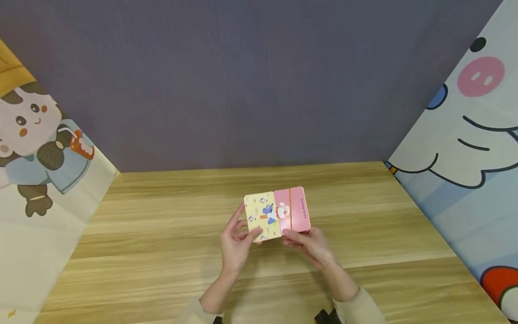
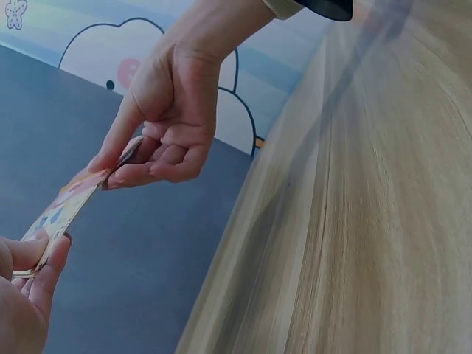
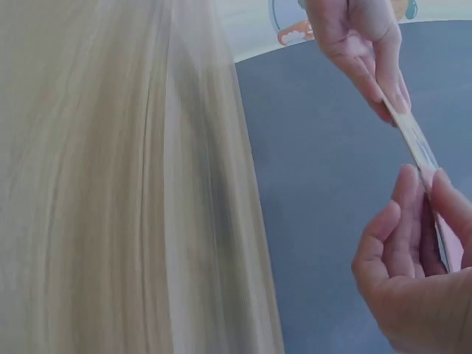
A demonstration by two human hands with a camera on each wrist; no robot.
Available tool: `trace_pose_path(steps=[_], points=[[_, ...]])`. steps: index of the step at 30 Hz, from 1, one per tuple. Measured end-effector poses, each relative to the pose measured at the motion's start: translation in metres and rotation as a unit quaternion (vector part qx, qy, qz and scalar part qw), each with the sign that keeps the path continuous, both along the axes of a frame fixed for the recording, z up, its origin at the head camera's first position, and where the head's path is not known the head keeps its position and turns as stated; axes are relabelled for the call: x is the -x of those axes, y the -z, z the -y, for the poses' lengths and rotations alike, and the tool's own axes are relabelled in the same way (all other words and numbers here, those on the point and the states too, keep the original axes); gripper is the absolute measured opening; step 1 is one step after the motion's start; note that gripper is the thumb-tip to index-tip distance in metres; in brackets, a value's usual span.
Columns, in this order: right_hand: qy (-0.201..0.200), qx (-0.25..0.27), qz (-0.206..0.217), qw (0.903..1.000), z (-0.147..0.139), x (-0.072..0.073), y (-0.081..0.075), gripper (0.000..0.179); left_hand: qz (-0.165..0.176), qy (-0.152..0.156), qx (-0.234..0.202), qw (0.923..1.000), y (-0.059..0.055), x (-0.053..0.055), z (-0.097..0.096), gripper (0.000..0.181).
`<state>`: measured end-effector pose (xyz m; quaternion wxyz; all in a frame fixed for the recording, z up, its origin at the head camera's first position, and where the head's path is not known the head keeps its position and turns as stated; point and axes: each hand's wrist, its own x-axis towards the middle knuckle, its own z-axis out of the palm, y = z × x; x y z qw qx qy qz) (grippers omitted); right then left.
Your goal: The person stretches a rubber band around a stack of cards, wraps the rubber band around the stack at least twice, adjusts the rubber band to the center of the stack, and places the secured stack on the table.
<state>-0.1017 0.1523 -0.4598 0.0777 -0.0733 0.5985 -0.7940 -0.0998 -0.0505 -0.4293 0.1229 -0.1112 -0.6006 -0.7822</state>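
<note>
Both hands hold a small notebook point(image 1: 265, 207) spread flat above the wooden table. Its left panel is pale yellow with a blue cartoon figure; the right one is pink with a white cartoon figure and a thin gold-brown band across it. My left hand point(image 1: 234, 252) grips the yellow panel, thumb on its lower left face and fingers behind. The right hand point(image 1: 317, 247) pinches the pink panel at its lower edge, thumb on top near the fold. Seen from the right wrist, the notebook point(image 3: 414, 144) is thin and nearly edge-on, with the right fingers point(image 3: 402, 228) curled behind it.
Wood-grain table point(image 1: 162, 252) extends beneath both hands. A dark grey panel point(image 1: 251, 90) rises along its back edge. Cartoon-printed panels stand at the left point(image 1: 36, 148) and right point(image 1: 465, 148). A black wrist device point(image 1: 328, 316) shows at the right sleeve.
</note>
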Motion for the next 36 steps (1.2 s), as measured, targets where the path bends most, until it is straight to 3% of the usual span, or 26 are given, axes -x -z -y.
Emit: trace_pose_path(steps=[5,9,17,26,27,29,33,34,36], points=[[0.044,-0.058,0.044,0.9963,0.0,-0.002,-0.03,0.025,-0.001,0.005,-0.006,1.0,-0.001,-0.003,0.002,0.069],[0.084,-0.101,0.089,0.9874,-0.003,0.002,-0.052,0.028,-0.004,0.008,-0.009,0.9999,-0.001,-0.004,0.003,0.068],[0.094,-0.098,0.059,0.989,-0.009,0.015,-0.077,0.017,-0.005,0.012,-0.01,0.9999,-0.001,-0.005,0.003,0.068],[0.111,-0.108,0.038,0.9872,-0.007,0.028,-0.081,0.036,-0.007,0.014,-0.002,0.9999,0.001,-0.006,0.003,0.067],[0.099,-0.092,0.019,0.9907,-0.01,0.033,-0.073,0.035,-0.004,0.015,-0.002,0.9999,0.001,-0.007,0.003,0.067],[0.101,-0.096,0.018,0.9901,-0.01,0.034,-0.072,0.037,0.004,0.016,-0.001,0.9999,0.0,-0.008,0.003,0.068],[0.101,-0.102,0.03,0.9891,-0.008,0.035,-0.077,0.029,0.016,0.018,-0.001,0.9997,0.001,-0.009,0.004,0.068],[0.113,-0.119,0.045,0.9854,-0.003,0.031,-0.086,0.032,0.018,0.019,0.0,0.9997,0.001,-0.009,0.004,0.068],[0.105,-0.118,0.027,0.9871,-0.003,0.032,-0.087,0.032,0.018,0.018,0.001,0.9997,0.002,-0.009,0.004,0.067]])
